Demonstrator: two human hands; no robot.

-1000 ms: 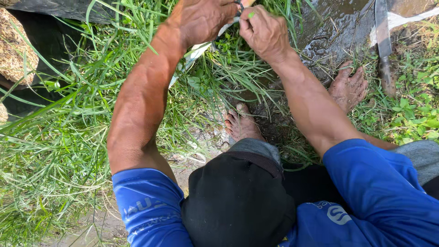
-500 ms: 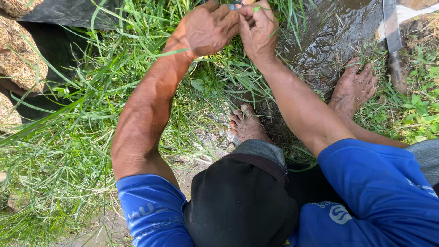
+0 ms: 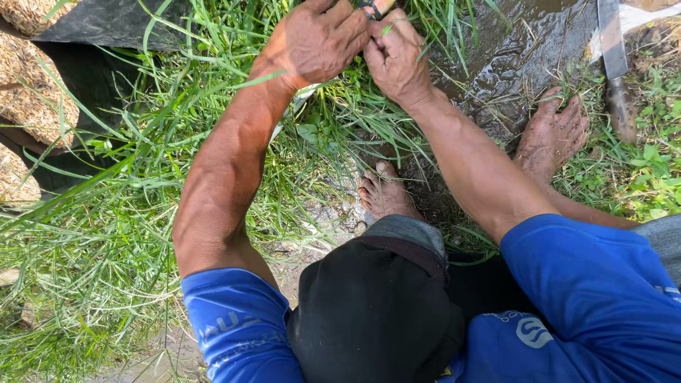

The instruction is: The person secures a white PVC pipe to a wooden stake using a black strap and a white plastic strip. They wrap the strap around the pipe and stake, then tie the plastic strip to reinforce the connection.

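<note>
My left hand (image 3: pixel 316 39) and my right hand (image 3: pixel 394 57) meet at the top edge of the head view, over tall grass (image 3: pixel 142 177). Both sets of fingers are pinched together on a small dark looped object (image 3: pixel 369 8), which is mostly cut off by the frame; what it is cannot be told. A green blade crosses my right thumb. A pale strip (image 3: pixel 306 92) shows under my left wrist. My bare feet stand below the hands, one in the grass (image 3: pixel 383 195) and one on wet mud (image 3: pixel 553 135).
A long blade with a muddy handle (image 3: pixel 613 64) lies at the top right beside wet mud (image 3: pixel 511 57). Woven straw-coloured sacks (image 3: pixel 28 106) and black sheeting (image 3: pixel 106 28) sit at the left. Low weeds (image 3: pixel 638 177) grow at the right.
My two hands have drawn closer until they touch and now sit nearer the top edge. The pale strip that ran out from my left hand is now mostly hidden under the wrist.
</note>
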